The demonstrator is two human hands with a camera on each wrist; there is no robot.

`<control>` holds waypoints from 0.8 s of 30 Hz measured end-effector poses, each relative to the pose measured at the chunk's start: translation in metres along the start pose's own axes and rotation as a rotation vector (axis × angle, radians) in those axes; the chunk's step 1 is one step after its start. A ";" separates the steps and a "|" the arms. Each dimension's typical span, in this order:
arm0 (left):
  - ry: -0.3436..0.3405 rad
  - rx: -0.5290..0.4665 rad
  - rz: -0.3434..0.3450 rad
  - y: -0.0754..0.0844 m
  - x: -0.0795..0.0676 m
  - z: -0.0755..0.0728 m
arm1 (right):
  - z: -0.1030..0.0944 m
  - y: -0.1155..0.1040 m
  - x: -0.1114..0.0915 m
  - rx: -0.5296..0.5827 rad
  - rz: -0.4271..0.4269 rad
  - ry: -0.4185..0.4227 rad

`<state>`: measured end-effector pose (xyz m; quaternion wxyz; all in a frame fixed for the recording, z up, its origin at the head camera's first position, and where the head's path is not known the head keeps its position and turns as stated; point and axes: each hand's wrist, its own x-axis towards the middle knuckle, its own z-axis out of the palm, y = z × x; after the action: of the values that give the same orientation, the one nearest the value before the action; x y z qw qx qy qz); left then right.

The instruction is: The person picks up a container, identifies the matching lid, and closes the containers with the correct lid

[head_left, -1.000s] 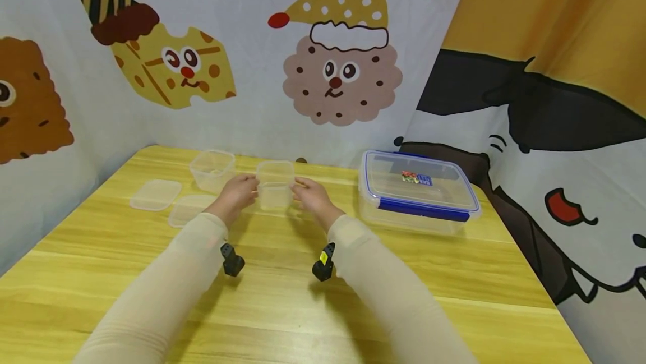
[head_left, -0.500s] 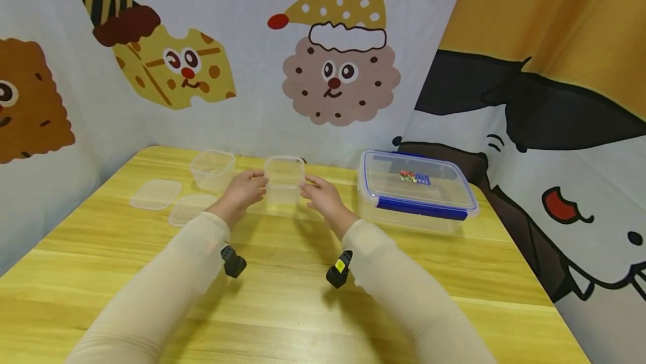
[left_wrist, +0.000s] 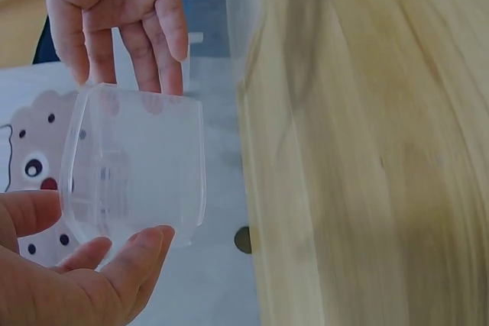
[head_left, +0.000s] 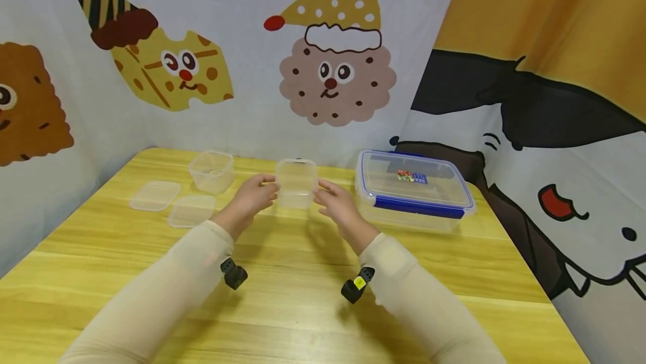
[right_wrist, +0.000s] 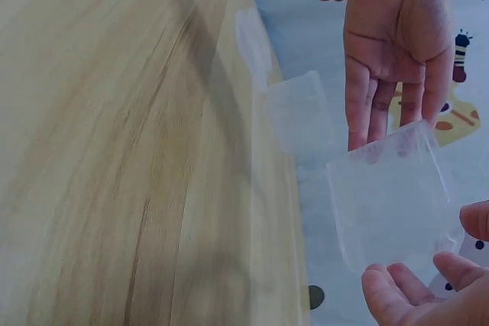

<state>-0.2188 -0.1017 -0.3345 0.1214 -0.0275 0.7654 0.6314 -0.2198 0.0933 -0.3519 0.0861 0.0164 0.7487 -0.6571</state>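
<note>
Between my two hands is a small clear plastic food container (head_left: 296, 198), held above the back part of the table, its rounded-square top tipped toward me in the head view. My left hand (head_left: 251, 198) grips its left side, thumb near the rim and fingers along the wall. On the opposite side my right hand (head_left: 339, 204) holds it with thumb and fingertips. The left wrist view shows the translucent wall of the container (left_wrist: 153, 166) between both hands. In the right wrist view the container (right_wrist: 393, 204) hides some fingertips of the far hand.
A second small clear container (head_left: 212, 173) stands at the back left. Two flat translucent lids, a farther lid (head_left: 155, 195) and a nearer lid (head_left: 192, 211), lie on the wooden table (head_left: 282, 308). At right sits a large box (head_left: 419, 201) with blue clips. A cartoon curtain (head_left: 242, 128) hangs behind.
Both hands have carried the small container to the right, a little away from the second container. Its top now faces me more. The lids and the large box stay in place.
</note>
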 end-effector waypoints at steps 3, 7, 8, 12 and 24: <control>-0.008 0.008 0.001 0.001 -0.005 0.003 | -0.004 -0.001 -0.007 0.005 -0.002 -0.004; -0.024 0.010 0.012 0.002 -0.011 0.007 | -0.009 -0.001 -0.015 0.010 0.001 -0.007; -0.027 0.013 0.014 0.002 -0.012 0.009 | -0.011 -0.001 -0.017 0.014 0.002 -0.009; -0.032 0.018 0.012 0.000 -0.015 0.016 | -0.018 0.002 -0.024 0.012 0.008 -0.019; -0.051 0.043 -0.007 -0.014 -0.024 0.035 | -0.031 0.016 -0.044 -0.005 0.079 -0.022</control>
<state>-0.1873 -0.0735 -0.3483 0.1435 -0.0115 0.7754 0.6149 -0.1778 0.1299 -0.3572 0.1204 0.0386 0.7480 -0.6515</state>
